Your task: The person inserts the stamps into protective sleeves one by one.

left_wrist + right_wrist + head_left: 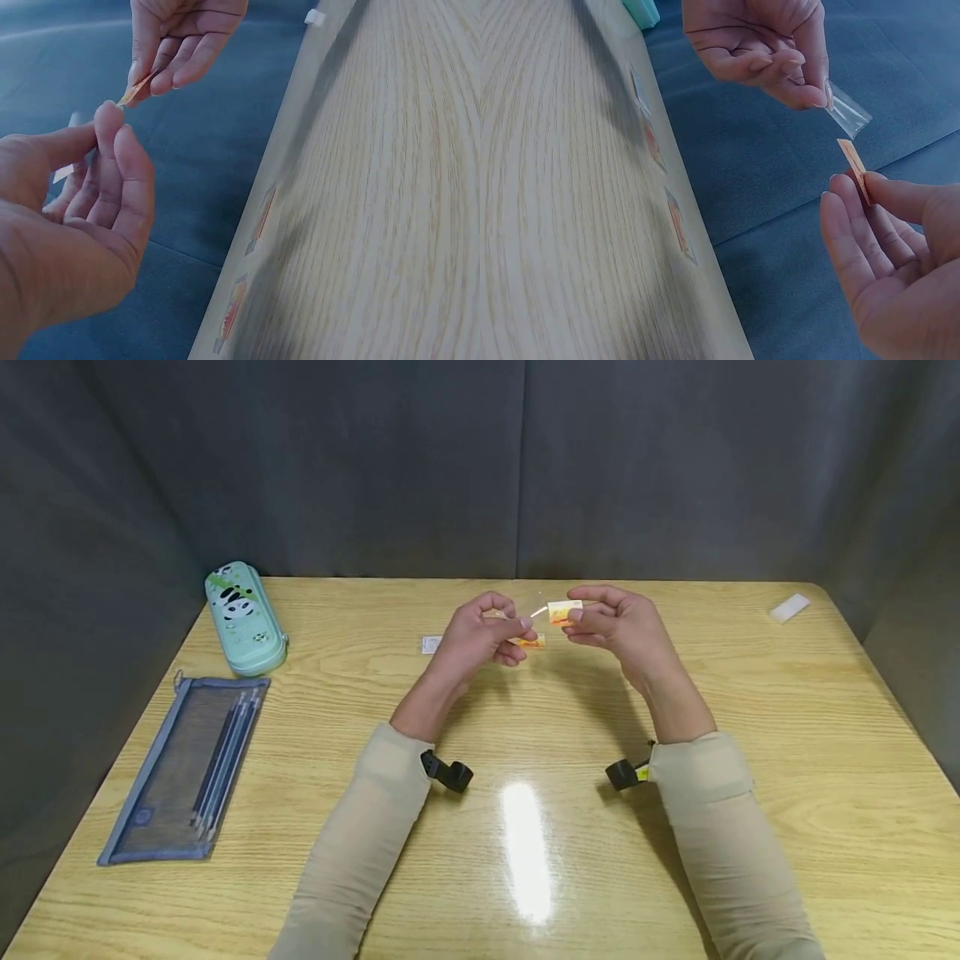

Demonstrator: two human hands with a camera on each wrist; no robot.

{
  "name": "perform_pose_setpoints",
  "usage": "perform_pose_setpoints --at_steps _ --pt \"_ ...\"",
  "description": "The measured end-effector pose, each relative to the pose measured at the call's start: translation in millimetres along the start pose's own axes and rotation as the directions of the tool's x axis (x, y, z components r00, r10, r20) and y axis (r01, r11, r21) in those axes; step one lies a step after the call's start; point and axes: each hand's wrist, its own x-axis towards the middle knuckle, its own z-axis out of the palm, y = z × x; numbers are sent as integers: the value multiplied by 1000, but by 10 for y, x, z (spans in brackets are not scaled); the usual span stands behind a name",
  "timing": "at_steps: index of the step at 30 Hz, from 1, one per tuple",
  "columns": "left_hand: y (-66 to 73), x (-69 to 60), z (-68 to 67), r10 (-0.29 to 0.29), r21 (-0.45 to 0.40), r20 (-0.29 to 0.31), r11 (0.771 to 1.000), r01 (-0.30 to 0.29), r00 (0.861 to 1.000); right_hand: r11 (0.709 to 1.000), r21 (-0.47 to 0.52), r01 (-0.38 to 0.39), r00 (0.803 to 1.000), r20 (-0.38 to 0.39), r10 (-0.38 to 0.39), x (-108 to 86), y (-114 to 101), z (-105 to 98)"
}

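My left hand [480, 631] pinches a piece of clear plastic film [849, 114] between thumb and fingertips. Close beside it, my right hand [628, 622] holds a small orange-and-white card [558, 612] between thumb and fingers. In the right wrist view the card's upper end stands just below the film, with a small gap. Both hands are raised above the table's far edge. Beneath them lie small flat pieces with orange and white print, one [262, 217] farther off and another [230, 311] nearer; the left hand partly hides them in the head view.
A mint-green pencil case [243, 618] with panda pictures stands at the back left. Before it lies a blue mesh zip pouch [168, 777] holding several pencils [228, 760]. A small white block [790, 607] sits at the back right. Dark curtain [360, 468] surrounds the wooden table [570, 860].
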Motion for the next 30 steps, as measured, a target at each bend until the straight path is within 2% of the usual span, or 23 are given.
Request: perform_pose_setpoints --at_steps 5,9,18,30 --pt "0 -8 -8 -32 38 17 999 31 999 1000 5 2 1000 -1 -2 -3 -8 -7" --pt "5 -8 -13 -46 39 6 998 46 999 1000 24 15 1000 -8 -14 -12 -30 -17" --pt "-4 -5 -20 -29 6 -82 1000 29 996 998 68 17 999 -52 -13 -27 -28 -7" --pt "15 -25 -18 -18 14 -89 1000 19 996 988 151 19 999 -50 -11 -36 -19 6"
